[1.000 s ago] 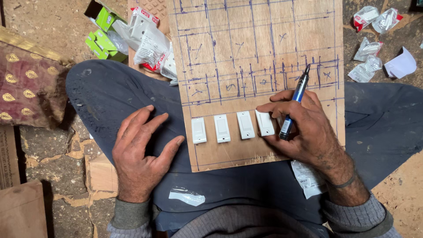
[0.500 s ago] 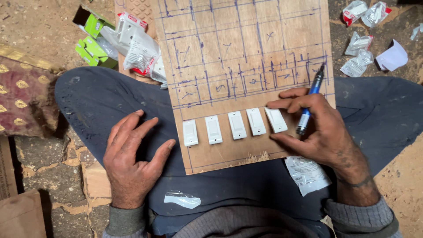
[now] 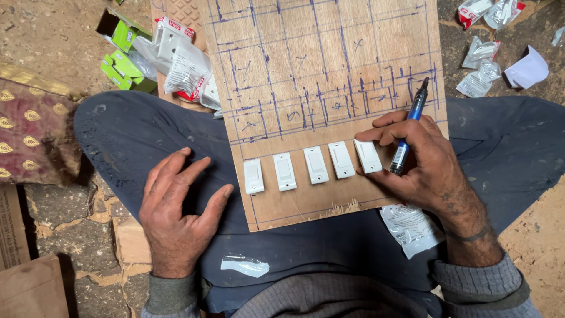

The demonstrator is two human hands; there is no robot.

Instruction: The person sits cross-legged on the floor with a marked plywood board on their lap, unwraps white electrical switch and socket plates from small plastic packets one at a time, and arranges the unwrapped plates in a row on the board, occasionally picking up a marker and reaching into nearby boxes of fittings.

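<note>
Plywood is lying across your lap: the board (image 3: pixel 329 88), ruled in blue ink, is carrying five white switches (image 3: pixel 312 166) in a row along its near edge. You are, by the look of it, setting that row out against the drawn grid. Your right hand (image 3: pixel 421 165), at three o'clock of the row, is gripping a blue pen (image 3: pixel 410 126) between thumb and fingers, while its fingertips are touching the rightmost switch (image 3: pixel 368 156). Your left hand (image 3: pixel 176 215) is resting spread and holding nothing on your thigh, at eight o'clock of the board. Next, the move probably calls for nudging that switch square to the lines without disturbing its neighbours. The pen's tip is hard to make out, the board's far end is cut off at twelve o'clock, and the packets (image 3: pixel 182 65) at ten o'clock are overlapping.
</note>
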